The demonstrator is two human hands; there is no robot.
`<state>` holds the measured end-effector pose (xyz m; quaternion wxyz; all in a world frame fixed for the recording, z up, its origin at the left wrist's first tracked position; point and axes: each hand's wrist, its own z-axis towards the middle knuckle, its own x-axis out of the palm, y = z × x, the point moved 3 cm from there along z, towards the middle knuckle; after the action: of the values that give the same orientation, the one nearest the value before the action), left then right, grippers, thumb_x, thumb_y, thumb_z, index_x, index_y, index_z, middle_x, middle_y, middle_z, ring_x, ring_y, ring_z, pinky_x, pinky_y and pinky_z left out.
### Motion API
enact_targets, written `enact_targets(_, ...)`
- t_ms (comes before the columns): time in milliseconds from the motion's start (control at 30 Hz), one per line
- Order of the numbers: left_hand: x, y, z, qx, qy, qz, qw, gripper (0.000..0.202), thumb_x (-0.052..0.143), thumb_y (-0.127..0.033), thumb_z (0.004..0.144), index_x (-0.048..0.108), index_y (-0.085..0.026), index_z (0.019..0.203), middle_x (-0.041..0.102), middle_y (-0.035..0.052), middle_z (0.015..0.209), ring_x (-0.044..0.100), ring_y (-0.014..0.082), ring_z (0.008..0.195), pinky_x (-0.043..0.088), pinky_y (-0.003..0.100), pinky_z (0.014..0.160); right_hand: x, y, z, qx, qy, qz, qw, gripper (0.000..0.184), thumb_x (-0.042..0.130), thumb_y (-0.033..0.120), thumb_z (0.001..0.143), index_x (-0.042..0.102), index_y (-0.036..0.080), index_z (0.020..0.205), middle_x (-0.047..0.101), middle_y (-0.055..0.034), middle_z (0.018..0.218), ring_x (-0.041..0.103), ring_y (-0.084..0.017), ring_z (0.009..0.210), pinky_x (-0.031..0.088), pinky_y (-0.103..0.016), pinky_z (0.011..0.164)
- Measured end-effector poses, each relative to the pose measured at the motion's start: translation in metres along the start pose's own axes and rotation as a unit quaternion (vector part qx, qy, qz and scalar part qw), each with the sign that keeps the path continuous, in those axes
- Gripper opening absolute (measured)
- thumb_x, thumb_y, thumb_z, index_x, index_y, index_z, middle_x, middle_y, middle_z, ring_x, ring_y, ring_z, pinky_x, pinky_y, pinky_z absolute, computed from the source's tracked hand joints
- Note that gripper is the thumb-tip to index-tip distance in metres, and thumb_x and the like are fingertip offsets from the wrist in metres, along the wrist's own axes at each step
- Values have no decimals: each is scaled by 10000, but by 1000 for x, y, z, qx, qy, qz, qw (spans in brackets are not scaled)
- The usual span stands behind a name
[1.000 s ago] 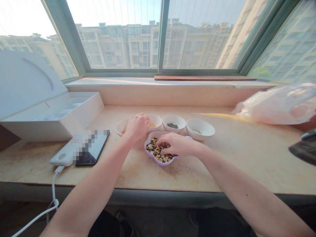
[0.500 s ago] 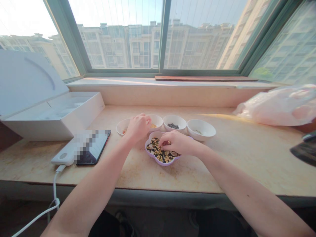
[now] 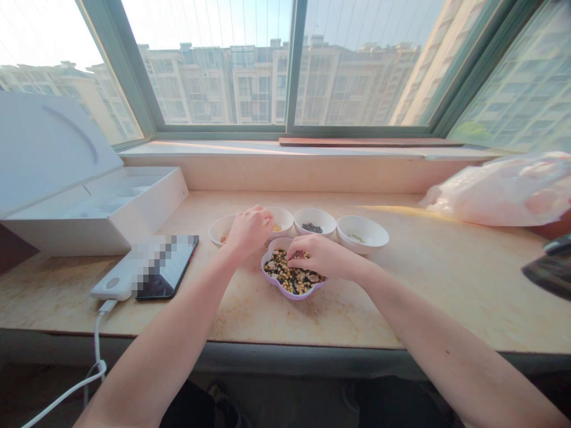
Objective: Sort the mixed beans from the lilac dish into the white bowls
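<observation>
My left hand (image 3: 252,230) hangs over the first two white bowls, fingers curled together; anything between the fingertips is hidden. The leftmost white bowl (image 3: 215,229) has a few reddish-brown bits in it, and the second white bowl (image 3: 288,217) some yellow grains. A purple flower-shaped bowl (image 3: 292,295) stands nearer to me, filled with mixed beans (image 3: 298,280): black, yellow and larger pale ones. Over this mix my right hand (image 3: 319,255) reaches in from the right, thumb and fingertips drawn close in a pinch. Whatever they hold is too small to make out.
Right of these, a third white bowl (image 3: 314,221) holds dark beans and a fourth white bowl (image 3: 363,233) small greenish ones. At left lie a phone (image 3: 172,270), a cabled white power bank (image 3: 113,285) and an open white box (image 3: 149,205). A plastic bag (image 3: 499,190) sits at right.
My right hand's fingertips have shifted slightly over the mixed beans. My left hand keeps its place above the white bowls; the view has shifted a little.
</observation>
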<state>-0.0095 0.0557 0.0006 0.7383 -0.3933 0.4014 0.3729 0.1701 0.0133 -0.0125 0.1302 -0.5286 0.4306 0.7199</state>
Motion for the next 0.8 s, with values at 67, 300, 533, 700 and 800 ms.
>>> enact_targets(67, -1, 1, 0, -1, -3, -2, 1000, 288, 499, -249, 994, 781, -189, 998, 749, 91, 1107, 689, 250, 1022, 489, 382, 936, -1, 1, 0, -5, -3, -7, 1000, 174, 633, 275, 956, 788, 200, 930, 775, -66, 988, 692, -218, 910, 488, -349, 835)
enact_targets(300, -4, 7, 1, -10, -24, -45, 999, 287, 498, -241, 994, 774, -212, 1068, 738, 68, 1178, 694, 215, 1009, 509, 342, 963, 0, -1, 0, -20, -11, -9, 1000, 152, 645, 227, 930, 794, 202, 926, 777, -62, 991, 694, -230, 923, 493, -356, 866)
enact_targets(533, -7, -9, -6, 50, 24, -81, 995, 281, 489, -190, 985, 770, -190, 1001, 750, 69, 1085, 692, 203, 962, 524, 335, 929, -12, -3, -3, 11, -65, 4, 998, 191, 651, 327, 941, 777, 198, 877, 756, -43, 844, 655, -185, 785, 464, -304, 753)
enact_targets(700, -5, -37, -22, 178, 164, -79, 967, 231, 542, -189, 961, 768, -227, 981, 742, 42, 998, 691, 188, 930, 520, 295, 849, -53, -30, -19, 124, -194, -44, 972, 376, 501, 426, 1012, 772, 200, 879, 771, -49, 868, 654, -194, 765, 435, -304, 719)
enact_targets(800, -2, -47, -30, 233, 220, -84, 943, 188, 631, -267, 935, 758, -233, 1069, 735, 48, 1102, 695, 204, 1010, 519, 297, 881, -77, -54, -32, 205, -222, -105, 947, 305, 553, 385, 961, 782, 199, 883, 779, -63, 872, 678, -212, 800, 457, -304, 738)
